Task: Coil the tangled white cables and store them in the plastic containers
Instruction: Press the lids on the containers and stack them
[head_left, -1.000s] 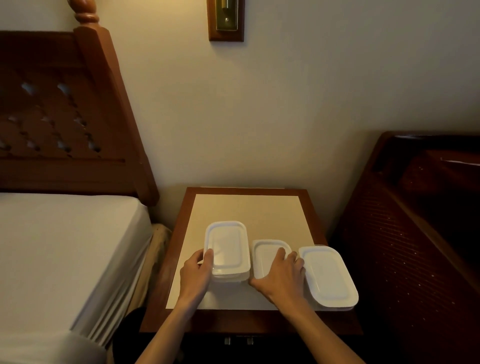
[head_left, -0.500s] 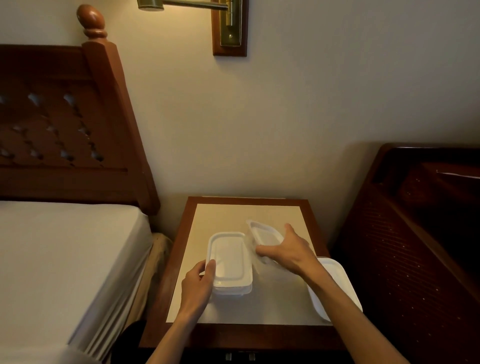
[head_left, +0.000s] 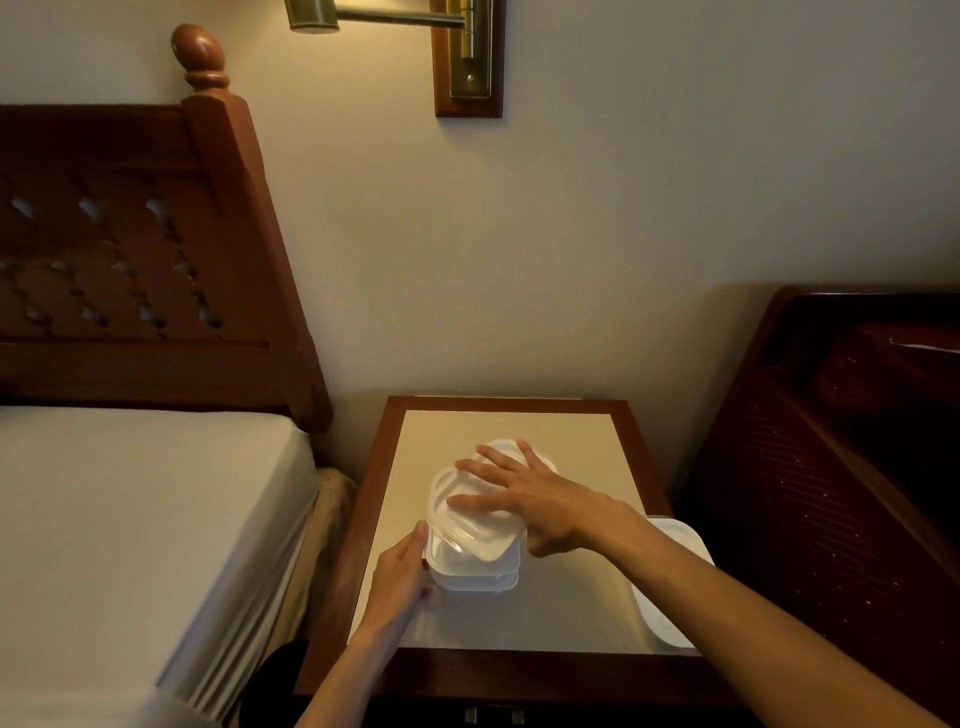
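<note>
Looking down on a wood-framed nightstand (head_left: 519, 410) with a pale smooth top, tucked between bed (head_left: 130, 519) and dark cabinet (head_left: 831, 441), brass wall lamp (head_left: 470, 52) above. Counting two rounded-rectangle plastic containers: stacked container (head_left: 475, 569) gripped at its near-left corner by left hand (head_left: 397, 574); right hand (head_left: 530, 499), fingers flat and spread, pressing smaller lid (head_left: 480, 525) askew on top; second container (head_left: 670, 582) lying right of that wrist.

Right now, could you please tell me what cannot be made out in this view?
- White cables: none visible, head view.
- Stacked containers: contents hidden by tilted lid under right hand.
- Right-side container: partly hidden by right forearm.
- Left hand: fingertips hidden behind stack.
</note>
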